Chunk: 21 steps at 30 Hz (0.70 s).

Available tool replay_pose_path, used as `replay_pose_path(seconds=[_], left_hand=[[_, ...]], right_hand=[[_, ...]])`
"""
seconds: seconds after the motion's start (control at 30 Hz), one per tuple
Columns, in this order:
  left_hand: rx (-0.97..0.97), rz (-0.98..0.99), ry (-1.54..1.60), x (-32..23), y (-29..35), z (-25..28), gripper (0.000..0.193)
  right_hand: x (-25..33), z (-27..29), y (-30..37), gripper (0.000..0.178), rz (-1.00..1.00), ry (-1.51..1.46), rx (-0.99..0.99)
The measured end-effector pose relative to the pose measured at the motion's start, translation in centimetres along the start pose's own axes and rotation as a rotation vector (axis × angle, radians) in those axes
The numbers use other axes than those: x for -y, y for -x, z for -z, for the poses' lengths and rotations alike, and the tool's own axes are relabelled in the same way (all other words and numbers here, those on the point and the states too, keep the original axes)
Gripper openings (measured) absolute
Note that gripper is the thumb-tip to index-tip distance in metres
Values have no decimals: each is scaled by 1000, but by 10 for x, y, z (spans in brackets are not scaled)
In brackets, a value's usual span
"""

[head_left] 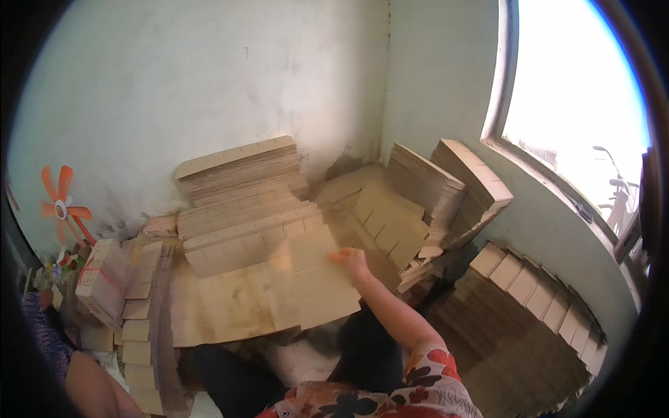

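Observation:
My right hand (350,260) reaches forward over a low work surface, its fingers closed at the right edge of a pale tan cardboard sheet (313,252). The sheet is slightly smeared by motion. It overlaps another flat cardboard piece (331,299) on the board (223,306) in front of my knees. Just behind the board stands a long row of slotted cardboard pieces (240,245), packed upright on edge. My left hand cannot be made out. A faint orange smear shows by the sheet's left side, too blurred to name.
Tall cardboard stacks (237,164) stand against the wall, with more stacks (474,181) at the right back. Bundled strips (516,334) lie at right; stacked pieces (137,331) line the left. A tied box (102,279), an orange fan (61,207) and another person's arm (94,383) are left.

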<state>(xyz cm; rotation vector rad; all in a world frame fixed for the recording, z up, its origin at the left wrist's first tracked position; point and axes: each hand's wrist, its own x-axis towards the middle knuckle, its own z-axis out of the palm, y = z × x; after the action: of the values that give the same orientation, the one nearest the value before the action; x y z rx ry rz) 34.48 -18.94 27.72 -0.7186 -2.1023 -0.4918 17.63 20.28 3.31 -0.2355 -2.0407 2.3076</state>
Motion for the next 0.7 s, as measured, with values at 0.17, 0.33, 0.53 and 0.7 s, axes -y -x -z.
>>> replay_pose_path(seconds=[0.17, 0.33, 0.53, 0.7], left_hand=[[-66, -152, -82, 1, -2, -8, 62], [-141, -240, -66, 21, -6, -37, 64], [-363, -33, 126, 51, 22, -85, 66], [-334, 755, 813, 83, 48, -232, 68]], right_hand=[[-27, -5, -46, 20, 230, 100, -120], [-21, 6, -71, 30, 226, 39, -170], [19, -32, -65, 39, 319, 197, -281], [8, -52, -77, 41, 331, 214, -175]])
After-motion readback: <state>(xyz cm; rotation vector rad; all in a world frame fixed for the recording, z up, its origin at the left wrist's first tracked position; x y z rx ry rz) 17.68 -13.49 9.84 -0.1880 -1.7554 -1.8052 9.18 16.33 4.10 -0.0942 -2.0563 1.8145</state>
